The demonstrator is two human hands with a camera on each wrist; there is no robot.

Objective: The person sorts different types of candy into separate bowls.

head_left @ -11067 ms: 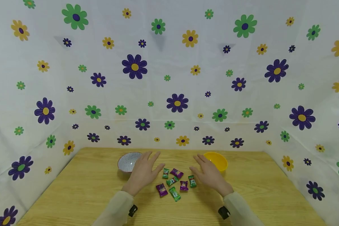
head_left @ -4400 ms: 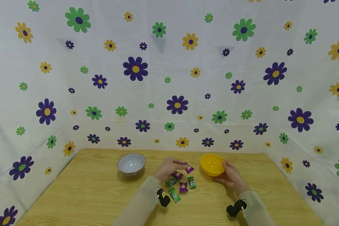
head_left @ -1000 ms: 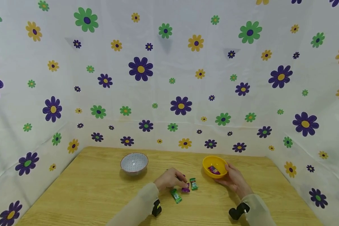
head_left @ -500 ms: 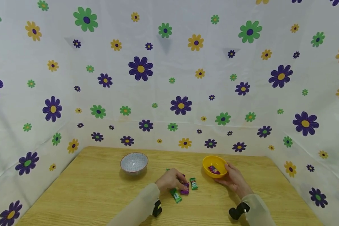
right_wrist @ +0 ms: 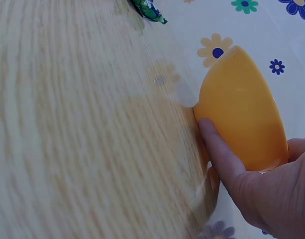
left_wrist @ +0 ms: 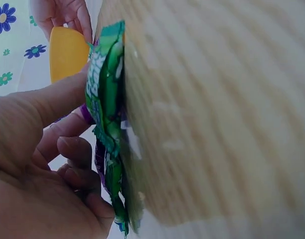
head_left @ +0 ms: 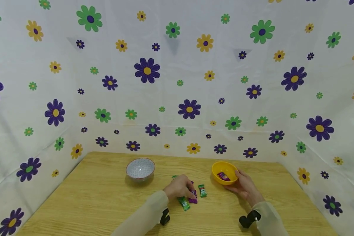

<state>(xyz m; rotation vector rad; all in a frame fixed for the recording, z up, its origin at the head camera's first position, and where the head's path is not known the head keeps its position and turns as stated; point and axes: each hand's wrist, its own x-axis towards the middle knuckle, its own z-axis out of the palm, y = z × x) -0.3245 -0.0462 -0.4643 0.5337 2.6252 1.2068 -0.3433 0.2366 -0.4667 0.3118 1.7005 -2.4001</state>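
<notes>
In the head view, my left hand (head_left: pixel 178 188) is over the wrapped candies at mid-table, its thumb and fingers pinching a purple-wrapped candy (head_left: pixel 193 198) that lies on the wood. A green-wrapped candy (head_left: pixel 184 204) lies just beside it, and close to my left palm in the left wrist view stands out another view of green wrapping (left_wrist: pixel 106 84). My right hand (head_left: pixel 245 188) grips the yellow bowl (head_left: pixel 216 178) by its right side, thumb near the rim and fingers low on the outside. Inside that bowl lies one purple candy (head_left: pixel 223 176). My left hand partly hides other candies.
Another green candy (head_left: pixel 202 190) lies between my left hand and the yellow bowl. A grey patterned bowl with a red rim (head_left: pixel 140 178) stands at the back left of the wooden table (head_left: pixel 91 196). A flowered white curtain (head_left: pixel 165 95) encloses the back and sides.
Both hands hovered open at first. My right hand took hold of the yellow bowl, and a purple candy went into it. Lately my left fingers shifted another purple candy slightly.
</notes>
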